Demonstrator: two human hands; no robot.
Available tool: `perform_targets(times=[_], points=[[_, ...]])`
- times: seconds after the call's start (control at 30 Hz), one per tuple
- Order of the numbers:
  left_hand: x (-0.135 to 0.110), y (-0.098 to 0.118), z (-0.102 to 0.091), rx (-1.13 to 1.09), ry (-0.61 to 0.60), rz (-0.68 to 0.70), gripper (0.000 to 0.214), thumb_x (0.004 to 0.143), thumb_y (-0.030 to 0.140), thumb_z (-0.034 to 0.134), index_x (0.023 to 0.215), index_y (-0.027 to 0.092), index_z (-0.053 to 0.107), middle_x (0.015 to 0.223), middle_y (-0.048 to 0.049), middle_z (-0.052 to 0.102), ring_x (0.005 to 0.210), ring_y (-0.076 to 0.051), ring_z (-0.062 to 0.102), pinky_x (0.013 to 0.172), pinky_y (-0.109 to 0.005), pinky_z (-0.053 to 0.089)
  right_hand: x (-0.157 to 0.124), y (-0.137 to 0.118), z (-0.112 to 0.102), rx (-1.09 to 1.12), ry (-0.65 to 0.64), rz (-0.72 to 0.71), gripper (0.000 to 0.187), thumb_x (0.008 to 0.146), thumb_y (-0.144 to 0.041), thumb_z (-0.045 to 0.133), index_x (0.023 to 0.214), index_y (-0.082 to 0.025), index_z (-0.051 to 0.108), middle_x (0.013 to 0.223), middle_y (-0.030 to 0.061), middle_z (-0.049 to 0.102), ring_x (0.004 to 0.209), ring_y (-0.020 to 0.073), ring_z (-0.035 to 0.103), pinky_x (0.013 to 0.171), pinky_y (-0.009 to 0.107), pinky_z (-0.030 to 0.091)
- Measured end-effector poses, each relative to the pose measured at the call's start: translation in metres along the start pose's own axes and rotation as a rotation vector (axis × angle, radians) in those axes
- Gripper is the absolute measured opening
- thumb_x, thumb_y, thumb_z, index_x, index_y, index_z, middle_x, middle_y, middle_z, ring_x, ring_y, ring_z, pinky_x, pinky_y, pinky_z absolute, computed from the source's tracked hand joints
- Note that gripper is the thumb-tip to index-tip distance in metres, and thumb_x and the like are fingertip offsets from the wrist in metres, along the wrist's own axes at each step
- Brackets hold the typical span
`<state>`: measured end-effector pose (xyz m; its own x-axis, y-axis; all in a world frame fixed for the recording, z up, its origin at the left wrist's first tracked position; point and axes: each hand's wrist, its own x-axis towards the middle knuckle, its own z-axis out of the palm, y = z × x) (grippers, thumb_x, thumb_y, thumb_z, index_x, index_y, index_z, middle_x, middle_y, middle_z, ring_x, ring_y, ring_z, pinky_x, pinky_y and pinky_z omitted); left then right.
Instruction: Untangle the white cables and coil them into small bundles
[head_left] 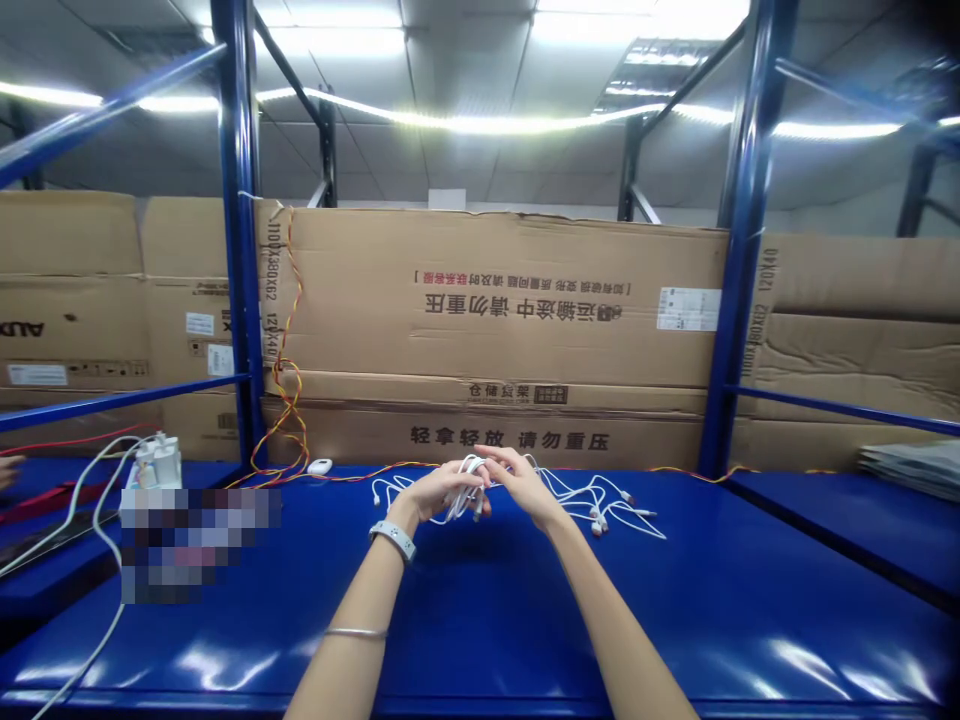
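Note:
Both of my hands meet over the middle of the blue shelf, around a coiled white cable [466,500]. My left hand [441,491] wraps the coil from the left, its fingers closed about the loops. From the right, my right hand [523,487] pinches the upper part of the same coil. A plug end pokes out below the fingers. More white cables [598,510] lie loose on the shelf behind and right of my hands, their connectors spread out. One loop [384,488] shows left of my left hand.
The blue shelf [480,640] has upright blue posts [241,240] on both sides. Cardboard [487,330] closes off the back. At left are a white power strip [154,465], a blurred-out item and a white mouse-like object [319,466]. Red-yellow twisted wire [296,400] hangs down behind.

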<state>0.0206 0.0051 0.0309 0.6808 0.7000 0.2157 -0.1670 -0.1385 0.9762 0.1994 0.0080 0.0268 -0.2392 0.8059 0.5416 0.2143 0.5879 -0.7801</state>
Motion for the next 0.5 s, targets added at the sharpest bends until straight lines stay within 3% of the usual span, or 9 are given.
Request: perform_targets(times=[0.1,0.2,0.37,0.5], points=[[-0.003,0.004,-0.001,-0.02,-0.035,-0.011,0.027,0.076,0.035,0.07,0.085,0.012,0.061,0.069,-0.004,0.061,0.063,-0.016,0.062,0.07,-0.035,0.052,-0.004,-0.008,-0.005,0.081,-0.16,0.011,0.045,0.085,-0.055,0.055,0.107,-0.02,0.071,0.116,0.0094,0.063,0.1,0.021,0.06,0.086,0.033,0.049],[-0.002,0.007,0.0,-0.01,0.004,0.005,0.034,0.077,0.045,0.068,0.076,0.012,0.059,0.065,-0.0034,0.06,0.059,-0.014,0.059,0.062,-0.03,0.049,-0.005,-0.013,-0.005,0.128,-0.205,-0.053,0.041,0.084,-0.053,0.059,0.104,-0.019,0.071,0.114,0.0089,0.064,0.105,0.0218,0.059,0.091,0.034,0.046],[0.005,0.002,-0.001,0.051,0.121,0.029,0.044,0.079,0.055,0.063,0.067,0.014,0.052,0.062,-0.0034,0.06,0.057,-0.013,0.059,0.059,-0.026,0.047,0.0,-0.003,0.002,0.055,-0.059,-0.089,0.038,0.084,-0.05,0.06,0.096,-0.016,0.073,0.101,0.0104,0.068,0.091,0.0216,0.063,0.081,0.034,0.049],[0.007,-0.003,-0.003,0.106,0.141,-0.011,0.051,0.08,0.061,0.059,0.092,0.012,0.058,0.072,-0.0048,0.063,0.058,-0.014,0.06,0.057,-0.028,0.048,0.004,0.006,0.005,0.005,0.047,-0.081,0.036,0.08,-0.047,0.064,0.093,-0.015,0.073,0.095,0.0107,0.071,0.09,0.023,0.064,0.081,0.035,0.049]])
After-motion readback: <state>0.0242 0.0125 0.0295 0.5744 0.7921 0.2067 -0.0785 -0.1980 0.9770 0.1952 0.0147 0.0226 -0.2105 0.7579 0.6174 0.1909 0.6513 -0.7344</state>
